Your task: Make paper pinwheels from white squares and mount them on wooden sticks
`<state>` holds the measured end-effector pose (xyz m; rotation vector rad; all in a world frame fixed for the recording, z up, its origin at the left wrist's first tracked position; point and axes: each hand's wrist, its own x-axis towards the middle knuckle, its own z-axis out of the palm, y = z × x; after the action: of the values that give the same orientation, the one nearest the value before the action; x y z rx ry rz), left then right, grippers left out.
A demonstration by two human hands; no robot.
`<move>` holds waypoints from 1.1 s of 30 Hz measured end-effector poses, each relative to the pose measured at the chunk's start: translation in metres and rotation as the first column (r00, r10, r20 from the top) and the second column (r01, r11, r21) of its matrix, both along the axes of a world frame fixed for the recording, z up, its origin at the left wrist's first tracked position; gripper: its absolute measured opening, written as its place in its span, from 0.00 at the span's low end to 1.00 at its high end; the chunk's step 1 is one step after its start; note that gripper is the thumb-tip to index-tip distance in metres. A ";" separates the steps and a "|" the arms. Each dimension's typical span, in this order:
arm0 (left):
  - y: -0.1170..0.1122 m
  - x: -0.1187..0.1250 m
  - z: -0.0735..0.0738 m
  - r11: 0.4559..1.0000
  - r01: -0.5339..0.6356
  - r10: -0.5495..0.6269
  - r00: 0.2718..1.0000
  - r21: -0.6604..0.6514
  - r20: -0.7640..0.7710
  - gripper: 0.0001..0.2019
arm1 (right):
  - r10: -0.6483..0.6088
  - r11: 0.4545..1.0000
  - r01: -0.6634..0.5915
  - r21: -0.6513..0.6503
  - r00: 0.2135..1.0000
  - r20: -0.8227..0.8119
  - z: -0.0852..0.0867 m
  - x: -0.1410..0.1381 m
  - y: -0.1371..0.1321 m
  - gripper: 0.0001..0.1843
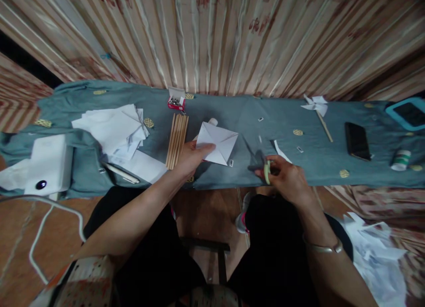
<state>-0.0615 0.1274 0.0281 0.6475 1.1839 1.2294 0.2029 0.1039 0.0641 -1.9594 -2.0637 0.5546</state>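
Head view: right hand [288, 177] at near table edge, fingers curled through green-handled scissors [267, 173]; blades blurred, can't tell if parted. Left hand [191, 157] pinches a creased white paper square [225, 141], thumb on top, just above blue-green cloth [275, 121]. Square sits between the scissors and a row of wooden sticks [177, 141]. White paper strip [282, 152] just past the right hand. Farther: loose paper pile [109, 125] left, pinwheel [317, 106] right, open red box [176, 104], then curtain [215, 41].
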 end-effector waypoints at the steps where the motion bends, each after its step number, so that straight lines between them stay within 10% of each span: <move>1: -0.001 0.001 -0.001 1.000 0.024 -0.024 1.000 -0.002 -0.020 0.18 | -0.068 0.996 0.058 0.073 0.987 0.145 0.001 0.008 0.005 0.25; 4: -0.004 0.006 -0.003 0.992 0.123 -0.123 0.986 -0.006 -0.115 0.14 | -0.152 0.985 0.099 0.139 0.879 0.451 0.001 0.026 0.024 0.26; 10: -0.009 0.009 -0.007 0.940 0.330 -0.279 0.891 0.089 -0.358 0.10 | -0.103 0.995 0.082 0.064 0.832 0.544 -0.003 0.035 0.058 0.23; 18: -0.014 0.006 -0.013 0.912 0.374 -0.276 0.861 0.165 -0.428 0.42 | -0.087 0.995 0.045 0.087 0.817 0.570 -0.005 0.032 0.058 0.15; 25: -0.020 -0.009 -0.004 0.856 0.481 -0.244 0.697 0.188 -0.674 0.15 | -0.170 0.972 0.076 0.224 0.883 0.438 -0.004 0.019 0.039 0.18; 28: -0.021 -0.011 -0.003 0.880 0.457 -0.281 0.723 0.131 -0.631 0.15 | 0.066 0.932 -0.095 0.351 0.993 0.093 -0.006 -0.010 0.018 0.18; 33: -0.035 0.001 -0.004 0.901 0.432 -0.410 0.872 0.028 -0.266 0.25 | 0.449 0.830 -0.359 0.427 0.884 -0.131 -0.019 -0.061 -0.011 0.22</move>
<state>-0.0605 0.0919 0.0240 1.0942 1.1224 0.8435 0.1421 0.0934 0.0446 -1.1782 -2.2372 0.3781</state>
